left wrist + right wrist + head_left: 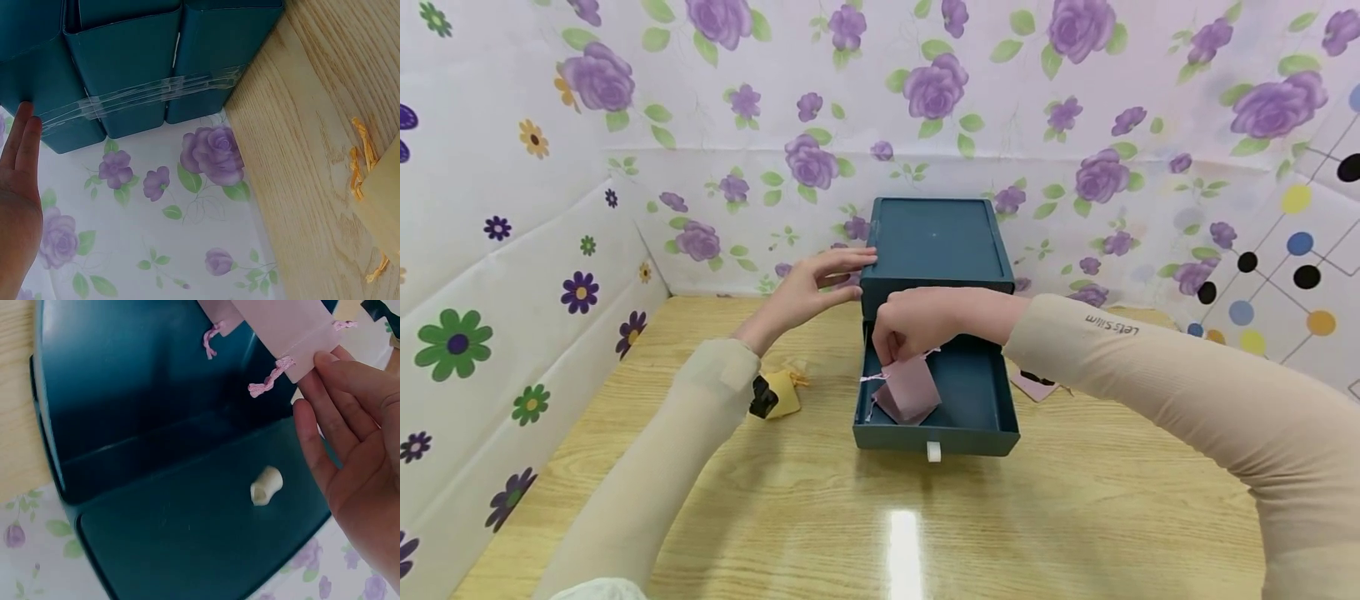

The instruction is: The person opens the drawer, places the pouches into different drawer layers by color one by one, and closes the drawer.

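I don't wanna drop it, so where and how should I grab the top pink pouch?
Probably best to pinch the top pink pouch by its corded end, from above, like the right hand does: it's thin and flat there, and the drawer has front and side walls in the way.

**Three Cameras Around One Work Place**

From the head, we looked forward and down, from the farthest position, over the table [775, 517] and the cabinet [936, 237]. From the left wrist, we faced closely the cabinet's side, with the picture turned sideways. From the right wrist, we looked nearly into the drawer [106, 394]. The head view shared the yellow pouch [384, 200] with the left, the pink pouch [281, 331] with the right.
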{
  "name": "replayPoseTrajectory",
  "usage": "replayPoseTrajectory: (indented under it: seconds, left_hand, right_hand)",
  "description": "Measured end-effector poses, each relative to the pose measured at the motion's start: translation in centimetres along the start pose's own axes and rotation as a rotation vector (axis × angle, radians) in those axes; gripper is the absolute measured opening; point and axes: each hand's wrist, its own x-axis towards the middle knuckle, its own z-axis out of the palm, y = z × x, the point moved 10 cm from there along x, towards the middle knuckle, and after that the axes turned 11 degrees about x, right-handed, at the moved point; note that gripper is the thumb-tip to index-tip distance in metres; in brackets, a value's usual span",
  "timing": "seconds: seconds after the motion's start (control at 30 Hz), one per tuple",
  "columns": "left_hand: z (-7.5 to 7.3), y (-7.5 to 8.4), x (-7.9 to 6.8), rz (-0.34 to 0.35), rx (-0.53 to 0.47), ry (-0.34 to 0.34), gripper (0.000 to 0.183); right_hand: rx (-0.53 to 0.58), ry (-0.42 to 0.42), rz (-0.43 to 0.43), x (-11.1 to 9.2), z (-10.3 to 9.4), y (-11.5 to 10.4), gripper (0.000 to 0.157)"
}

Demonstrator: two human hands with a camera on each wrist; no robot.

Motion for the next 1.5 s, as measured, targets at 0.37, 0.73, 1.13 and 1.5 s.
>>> replayPoseTrajectory:
  seconds: [0.37, 0.73, 1.13, 1.5]
  left_hand:
    - [0.1, 0.0, -0.2, 0.024, -0.004, 0.004, 0.047]
    - [0.0, 0.2, 0.0, 0.037, -0.009, 0.006, 0.049]
    - [0.2, 0.1, 0.1, 0.012, -0.02, 0.007, 0.049]
    - [-0.1, 0.2, -0.1, 0.037, -0.015, 0.006, 0.047]
  right_hand:
    - [-0.016, -0.042, 0.054, 1.8, 2.5, 1.1, 0.02]
    - [-0.006, -0.05, 0.088, 2.8, 3.7, 2.6, 0.019]
    - [0.019, -0.043, 0.076, 3.4, 4.3, 3.4, 0.018]
    - [0.05, -0.077, 0.074, 3.6, 4.6, 3.7, 0.019]
